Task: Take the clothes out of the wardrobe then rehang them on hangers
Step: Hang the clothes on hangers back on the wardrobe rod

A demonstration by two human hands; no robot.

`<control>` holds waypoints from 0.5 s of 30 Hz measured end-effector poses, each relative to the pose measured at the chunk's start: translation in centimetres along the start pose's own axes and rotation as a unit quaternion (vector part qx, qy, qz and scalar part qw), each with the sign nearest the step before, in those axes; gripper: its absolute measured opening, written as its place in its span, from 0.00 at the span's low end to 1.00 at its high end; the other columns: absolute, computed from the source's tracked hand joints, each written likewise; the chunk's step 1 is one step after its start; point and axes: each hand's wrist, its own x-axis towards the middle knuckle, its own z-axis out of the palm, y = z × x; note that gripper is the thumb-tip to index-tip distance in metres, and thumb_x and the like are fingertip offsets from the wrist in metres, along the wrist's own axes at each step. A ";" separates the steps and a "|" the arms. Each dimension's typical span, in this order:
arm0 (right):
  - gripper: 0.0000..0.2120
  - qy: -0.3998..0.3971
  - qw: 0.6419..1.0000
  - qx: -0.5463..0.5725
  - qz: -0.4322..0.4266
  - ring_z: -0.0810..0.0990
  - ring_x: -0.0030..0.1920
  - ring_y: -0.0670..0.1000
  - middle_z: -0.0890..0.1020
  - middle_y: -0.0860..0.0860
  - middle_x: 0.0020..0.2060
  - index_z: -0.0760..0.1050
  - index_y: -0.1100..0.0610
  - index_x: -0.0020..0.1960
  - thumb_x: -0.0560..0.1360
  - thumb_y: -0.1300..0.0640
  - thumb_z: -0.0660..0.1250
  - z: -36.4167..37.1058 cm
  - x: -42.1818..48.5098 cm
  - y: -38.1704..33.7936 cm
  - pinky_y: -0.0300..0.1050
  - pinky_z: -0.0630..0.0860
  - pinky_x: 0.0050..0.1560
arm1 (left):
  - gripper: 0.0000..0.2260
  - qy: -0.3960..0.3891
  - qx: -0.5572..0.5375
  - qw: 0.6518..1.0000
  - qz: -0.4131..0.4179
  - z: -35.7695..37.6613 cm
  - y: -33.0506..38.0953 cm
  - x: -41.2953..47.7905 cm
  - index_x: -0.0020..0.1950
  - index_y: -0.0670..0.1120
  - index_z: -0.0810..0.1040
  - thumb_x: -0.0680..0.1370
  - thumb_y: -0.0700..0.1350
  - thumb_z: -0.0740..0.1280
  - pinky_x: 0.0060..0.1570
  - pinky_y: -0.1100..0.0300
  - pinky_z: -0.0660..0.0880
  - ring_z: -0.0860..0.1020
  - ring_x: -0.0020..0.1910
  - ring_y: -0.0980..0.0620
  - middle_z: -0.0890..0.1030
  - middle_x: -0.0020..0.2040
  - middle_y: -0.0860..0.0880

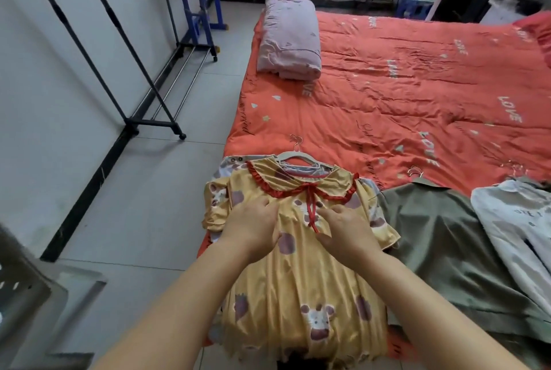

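A yellow dress [301, 277] with a red-trimmed collar and cartoon prints lies flat on the near corner of the bed, on top of another printed garment. A white hanger [293, 156] pokes out above its collar. My left hand [253, 225] rests on the dress chest left of the red bow, fingers bent into the fabric. My right hand [346, 228] lies right of the bow, fingers spread on the cloth. An olive green garment [441, 238] with a hanger hook [415, 172] lies to the right, then a white printed top [518, 220].
The bed carries an orange quilt [402, 86] and a folded lilac blanket [287, 37]. A bare black clothes rack [143, 77] stands on the tiled floor at left by the wall. A grey perforated bin [21, 289] sits bottom left. Blue shelving stands at the back.
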 end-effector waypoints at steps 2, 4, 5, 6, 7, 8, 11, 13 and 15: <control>0.22 -0.018 1.000 0.002 -0.004 0.70 0.64 0.54 0.71 0.51 0.64 0.67 0.51 0.69 0.76 0.50 0.63 0.3 4.7 1.8 0.47 0.68 0.62 | 0.21 -0.010 -0.009 1.000 -0.015 0.4 -0.6 4.4 0.69 0.48 0.66 0.78 0.54 0.61 0.60 0.54 0.67 0.68 0.64 0.48 0.70 0.65 0.49; 0.21 -0.039 0.999 0.001 0.004 0.70 0.63 0.54 0.73 0.51 0.63 0.69 0.51 0.67 0.75 0.50 0.64 0.7 9.4 3.7 0.48 0.69 0.61 | 0.22 -0.019 -0.025 0.999 -0.029 1.1 -0.9 8.8 0.70 0.48 0.64 0.78 0.53 0.60 0.60 0.54 0.66 0.68 0.65 0.48 0.68 0.67 0.49; 0.20 -0.048 0.999 0.002 0.006 0.71 0.62 0.54 0.74 0.51 0.61 0.71 0.52 0.65 0.74 0.50 0.64 1.0 11.8 4.8 0.49 0.70 0.60 | 0.22 -0.024 -0.030 0.999 -0.033 1.6 -1.0 11.1 0.71 0.48 0.63 0.79 0.53 0.60 0.61 0.54 0.66 0.67 0.65 0.48 0.68 0.67 0.50; 0.19 -0.055 0.998 0.005 0.008 0.72 0.61 0.55 0.74 0.51 0.60 0.72 0.53 0.63 0.74 0.50 0.65 1.4 14.2 6.0 0.50 0.71 0.59 | 0.22 -0.029 -0.036 0.998 -0.037 2.3 -1.2 13.3 0.71 0.48 0.63 0.79 0.52 0.60 0.61 0.54 0.66 0.67 0.65 0.49 0.68 0.67 0.50; 0.19 -0.062 0.998 0.008 0.008 0.72 0.61 0.55 0.75 0.52 0.60 0.73 0.54 0.63 0.73 0.51 0.65 1.9 16.6 7.1 0.50 0.71 0.60 | 0.22 -0.037 -0.044 0.998 -0.041 3.0 -1.3 15.5 0.70 0.47 0.64 0.78 0.52 0.60 0.61 0.54 0.66 0.67 0.65 0.49 0.68 0.67 0.50; 0.19 -0.069 0.998 0.009 0.010 0.72 0.61 0.55 0.75 0.52 0.60 0.73 0.54 0.63 0.73 0.51 0.65 2.5 18.8 8.2 0.50 0.71 0.60 | 0.21 -0.044 -0.054 0.997 -0.044 3.9 -1.5 17.5 0.70 0.47 0.65 0.78 0.52 0.61 0.62 0.54 0.67 0.67 0.66 0.49 0.68 0.67 0.50; 0.21 -0.088 0.996 -0.011 0.017 0.72 0.62 0.55 0.74 0.53 0.61 0.70 0.53 0.66 0.75 0.50 0.65 4.7 25.2 11.3 0.50 0.71 0.61 | 0.22 -0.065 -0.067 0.994 -0.049 6.7 -2.5 23.0 0.70 0.47 0.64 0.79 0.52 0.61 0.65 0.54 0.65 0.66 0.66 0.49 0.68 0.67 0.49; 0.20 -0.098 0.995 -0.014 0.025 0.72 0.61 0.55 0.73 0.54 0.62 0.70 0.53 0.66 0.76 0.51 0.63 6.2 28.9 12.7 0.50 0.71 0.60 | 0.23 -0.076 -0.069 0.993 -0.051 8.6 -3.0 26.0 0.71 0.46 0.63 0.79 0.52 0.61 0.65 0.54 0.66 0.67 0.66 0.49 0.68 0.68 0.49; 0.19 -0.097 0.995 -0.013 0.030 0.72 0.61 0.55 0.73 0.53 0.61 0.71 0.53 0.65 0.76 0.52 0.62 7.8 32.3 13.9 0.49 0.70 0.59 | 0.22 -0.083 -0.066 0.993 -0.056 10.4 -3.5 28.7 0.71 0.46 0.64 0.79 0.52 0.61 0.64 0.54 0.66 0.67 0.66 0.49 0.68 0.67 0.49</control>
